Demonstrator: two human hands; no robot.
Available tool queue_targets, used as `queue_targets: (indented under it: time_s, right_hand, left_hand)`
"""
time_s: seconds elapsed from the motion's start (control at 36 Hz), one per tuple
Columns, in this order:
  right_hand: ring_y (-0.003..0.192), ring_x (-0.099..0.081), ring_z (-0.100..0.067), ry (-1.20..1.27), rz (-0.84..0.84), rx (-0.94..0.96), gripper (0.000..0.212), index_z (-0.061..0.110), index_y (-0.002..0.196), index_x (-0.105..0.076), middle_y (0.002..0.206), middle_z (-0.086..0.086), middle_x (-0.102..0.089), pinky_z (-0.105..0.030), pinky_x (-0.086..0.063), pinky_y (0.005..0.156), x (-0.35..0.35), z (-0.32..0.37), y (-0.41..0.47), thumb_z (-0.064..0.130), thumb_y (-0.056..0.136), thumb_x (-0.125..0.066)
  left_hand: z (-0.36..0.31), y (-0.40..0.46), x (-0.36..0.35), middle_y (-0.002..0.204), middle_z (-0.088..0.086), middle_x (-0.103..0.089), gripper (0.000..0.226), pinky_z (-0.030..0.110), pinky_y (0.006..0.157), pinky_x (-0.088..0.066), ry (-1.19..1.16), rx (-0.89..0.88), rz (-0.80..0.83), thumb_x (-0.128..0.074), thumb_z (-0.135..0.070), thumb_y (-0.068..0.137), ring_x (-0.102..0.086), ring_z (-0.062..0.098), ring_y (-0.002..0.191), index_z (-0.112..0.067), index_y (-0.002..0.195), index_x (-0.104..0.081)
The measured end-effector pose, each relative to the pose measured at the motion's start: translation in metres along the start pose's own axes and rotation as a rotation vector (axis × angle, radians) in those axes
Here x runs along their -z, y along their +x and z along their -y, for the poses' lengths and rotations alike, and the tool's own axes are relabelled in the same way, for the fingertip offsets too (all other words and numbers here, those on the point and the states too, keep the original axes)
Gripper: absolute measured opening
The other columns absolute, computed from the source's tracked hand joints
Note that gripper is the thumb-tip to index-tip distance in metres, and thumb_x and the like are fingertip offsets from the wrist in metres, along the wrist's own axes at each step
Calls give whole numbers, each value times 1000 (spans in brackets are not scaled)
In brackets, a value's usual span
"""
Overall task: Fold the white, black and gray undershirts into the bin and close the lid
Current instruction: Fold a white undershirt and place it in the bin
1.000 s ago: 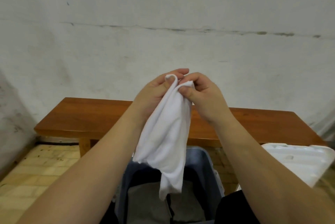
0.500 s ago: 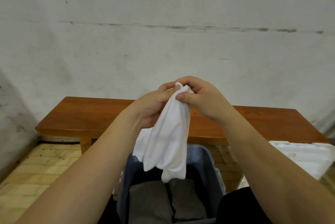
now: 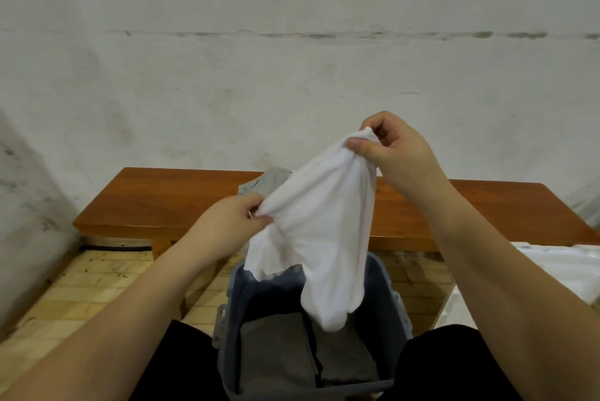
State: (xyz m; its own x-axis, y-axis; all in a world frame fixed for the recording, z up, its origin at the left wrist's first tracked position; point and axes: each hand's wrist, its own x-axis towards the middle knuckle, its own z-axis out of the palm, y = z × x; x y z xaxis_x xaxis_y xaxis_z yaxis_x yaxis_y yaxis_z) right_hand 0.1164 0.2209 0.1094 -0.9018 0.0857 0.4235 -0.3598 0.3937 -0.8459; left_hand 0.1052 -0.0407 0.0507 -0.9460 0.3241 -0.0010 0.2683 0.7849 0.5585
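A white undershirt [image 3: 319, 225] hangs in the air over the blue-grey bin [image 3: 394, 309]. My right hand [image 3: 394, 149] pinches its upper edge, raised to the right. My left hand [image 3: 232, 225] grips a lower part of the cloth, down to the left. The shirt's loose end dangles into the bin's opening. Inside the bin lie folded grey garments [image 3: 276, 347] with a dark strip between them. A grey undershirt [image 3: 268, 183] lies on the wooden bench [image 3: 168, 202] behind the white one, mostly hidden.
The white bin lid [image 3: 565, 270] lies at the right, beside the bin. The bench stands against a white wall. Pale floor tiles [image 3: 81, 287] show at the left. My dark-clothed legs flank the bin.
My hands were together at the shirt's top. Now they have parted: the right moved up and right, the left slid down and left along the cloth, spreading it. The grey undershirt on the bench has come into sight.
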Motion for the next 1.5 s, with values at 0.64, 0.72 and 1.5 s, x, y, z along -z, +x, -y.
queue_targets:
  time_s: [0.64, 0.72, 1.5]
  right_hand:
    - [51, -55, 0, -335, -63, -157, 13, 21, 93, -64, 68, 8, -62, -7, -40, 49, 90, -51, -2, 34, 95, -62]
    - [49, -53, -1, -270, -89, -184, 12, 22, 93, -66, 59, 11, -62, -13, -42, 49, 103, -54, 0, 33, 95, -62]
    - [85, -72, -16, -86, -309, -447, 6, 20, 92, -59, 94, -6, -71, -37, -58, 88, 145, -240, 166, 24, 96, -60]
  left_hand:
    - [-75, 68, 21, 67, 8, -55, 19, 26, 42, -34, -856, -50, -130, -55, -7, 94, -60, 24, 47, -14, 78, -48]
    - [-83, 82, 14, 70, 6, -57, 18, 23, 41, -37, -976, -26, -71, -53, -5, 92, -65, 25, 54, -15, 78, -48]
    - [-124, 356, -106, 92, 14, -62, 7, 29, 64, -56, -1064, 130, 63, -48, -4, 98, -69, 29, 85, -8, 92, -49]
